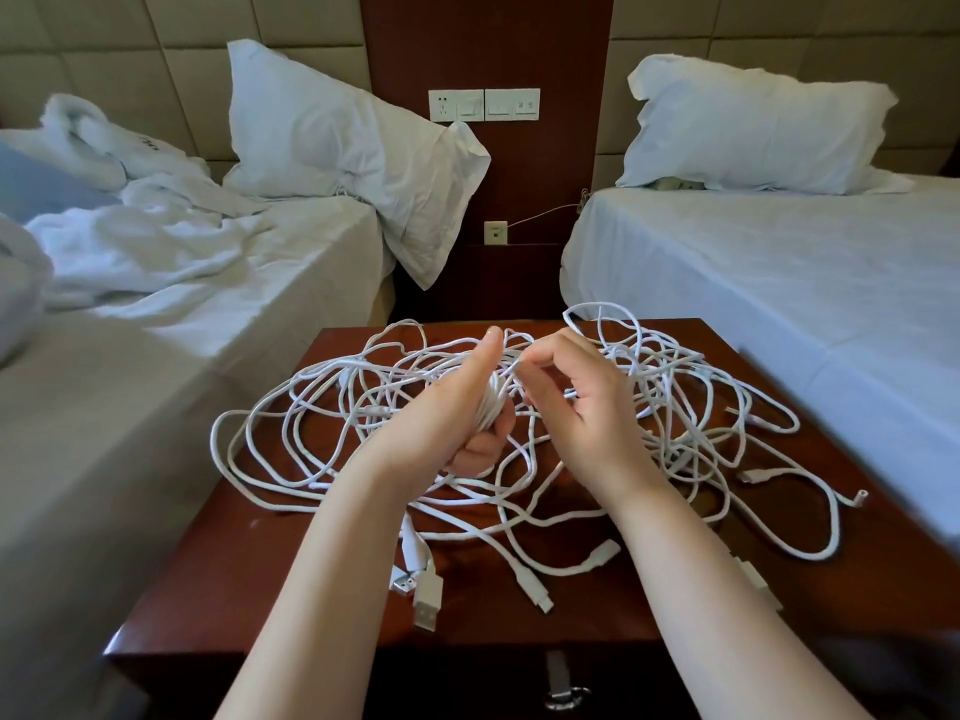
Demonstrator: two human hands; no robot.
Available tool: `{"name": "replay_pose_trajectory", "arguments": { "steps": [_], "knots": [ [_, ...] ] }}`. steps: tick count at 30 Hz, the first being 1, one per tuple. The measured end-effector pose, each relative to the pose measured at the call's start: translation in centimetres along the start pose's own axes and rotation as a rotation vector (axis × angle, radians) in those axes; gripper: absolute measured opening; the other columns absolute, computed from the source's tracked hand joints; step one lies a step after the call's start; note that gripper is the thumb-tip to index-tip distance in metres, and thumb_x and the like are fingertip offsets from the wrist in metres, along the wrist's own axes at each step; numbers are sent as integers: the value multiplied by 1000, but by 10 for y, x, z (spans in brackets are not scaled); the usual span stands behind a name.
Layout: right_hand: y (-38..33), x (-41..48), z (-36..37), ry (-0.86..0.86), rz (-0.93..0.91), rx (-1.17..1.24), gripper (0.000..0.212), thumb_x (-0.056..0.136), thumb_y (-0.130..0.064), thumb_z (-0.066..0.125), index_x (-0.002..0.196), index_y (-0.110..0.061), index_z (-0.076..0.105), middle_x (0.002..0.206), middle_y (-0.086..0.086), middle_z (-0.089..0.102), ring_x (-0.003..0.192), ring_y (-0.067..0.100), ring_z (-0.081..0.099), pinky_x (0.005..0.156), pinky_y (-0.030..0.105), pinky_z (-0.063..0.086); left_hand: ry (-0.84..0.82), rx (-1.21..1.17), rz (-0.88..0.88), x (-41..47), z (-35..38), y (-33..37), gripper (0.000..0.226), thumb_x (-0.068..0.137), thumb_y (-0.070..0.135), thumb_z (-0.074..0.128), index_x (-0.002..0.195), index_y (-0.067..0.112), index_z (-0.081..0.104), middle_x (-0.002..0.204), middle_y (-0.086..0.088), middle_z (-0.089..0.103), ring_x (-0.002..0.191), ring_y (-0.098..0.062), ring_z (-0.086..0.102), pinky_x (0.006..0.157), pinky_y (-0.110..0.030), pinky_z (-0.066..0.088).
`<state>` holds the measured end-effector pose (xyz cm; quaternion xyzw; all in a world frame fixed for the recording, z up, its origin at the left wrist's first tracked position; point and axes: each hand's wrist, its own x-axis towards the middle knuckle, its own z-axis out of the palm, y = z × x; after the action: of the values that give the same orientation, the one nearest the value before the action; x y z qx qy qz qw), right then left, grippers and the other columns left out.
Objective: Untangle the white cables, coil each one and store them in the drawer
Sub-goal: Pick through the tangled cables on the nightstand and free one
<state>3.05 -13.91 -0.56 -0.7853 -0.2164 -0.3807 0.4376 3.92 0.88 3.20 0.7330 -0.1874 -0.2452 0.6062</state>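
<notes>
- On the dark red nightstand [234, 563] between two beds lies a loose tangle of white cables [332, 387]. It spreads across most of the top, and loops reach the far and right edges.
- The left hand [457, 407] is raised over the middle of the tangle. Its fingers are curled round a small coil [488, 402] of white cable, and its thumb is stretched up along the coil.
- The right hand [576, 402] is just beside the left hand, also above the tangle. Its thumb and forefinger pinch a strand close to the top of the coil, and the other fingers are bent inward.
- Strands run from both hands down into the heap on the nightstand.
- Several cable ends lie near the front edge. Two USB plugs [426, 600] sit side by side at the left, and a slim white plug [537, 595] and another connector [605, 554] sit further right.
- The drawer [467, 683] shows below the near edge of the top, between the forearms. Its metal pull [565, 685] hangs at the middle, and no cable is in it.
- The left bed [291, 236] has rumpled white bedding and a pillow [332, 137] leaning on the padded headboard.
- The right bed [779, 283] is smooth, with a second pillow [753, 127] at its head.
- A switch panel [483, 103] is set in the wooden wall strip behind the nightstand.
</notes>
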Motion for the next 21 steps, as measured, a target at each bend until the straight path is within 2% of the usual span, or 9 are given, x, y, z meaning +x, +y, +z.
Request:
{"name": "replay_pose_trajectory", "arguments": {
  "steps": [2,4,8,11,16,19,21],
  "knots": [
    [-2,0,0,-11,-3,12,20,97,-25,48,83,-17,60,76,-4,55,72,13,54,65,26,45,-122,-17,41,-1,-2,-3,62,85,68,40,54,15,46,46,2,27,43,-12,22,42,-20,20],
    [-2,0,1,-18,24,24,24,98,-23,45,81,-14,60,77,-3,57,74,13,56,66,24,45,-185,-20,91,-3,-5,-5,48,89,49,47,54,15,44,46,2,27,41,-12,22,40,-20,18],
    [0,-1,-2,-32,145,72,28,101,-20,43,83,-7,60,69,-4,58,66,11,58,64,19,45,-313,-121,125,-7,-10,-6,41,90,32,43,55,10,42,44,2,27,39,-10,21,38,-17,19],
    [0,-4,-2,-69,198,47,33,101,-30,38,81,-11,58,61,1,58,61,13,57,61,18,41,-351,-250,185,-8,-13,-4,37,87,28,43,53,13,44,43,4,29,36,-7,24,37,-16,21],
    [2,-6,0,-91,210,-56,44,97,-46,29,77,-16,55,55,2,53,56,14,54,60,26,44,-263,-512,325,-7,-15,2,36,85,25,40,50,14,43,41,6,29,32,-4,26,34,-11,22],
    [0,-5,1,-137,227,-145,41,98,-41,31,78,-16,55,55,-5,48,58,13,52,62,28,44,-159,-585,413,-8,-18,7,34,81,26,45,48,16,42,40,6,28,32,-4,24,34,-12,20],
    [1,-4,2,-184,269,-190,33,102,-33,37,78,-19,55,56,-8,47,59,10,53,63,27,44,-87,-607,444,-8,-20,7,38,82,26,40,45,17,41,38,6,27,31,-5,23,34,-17,17]
  ]
}}
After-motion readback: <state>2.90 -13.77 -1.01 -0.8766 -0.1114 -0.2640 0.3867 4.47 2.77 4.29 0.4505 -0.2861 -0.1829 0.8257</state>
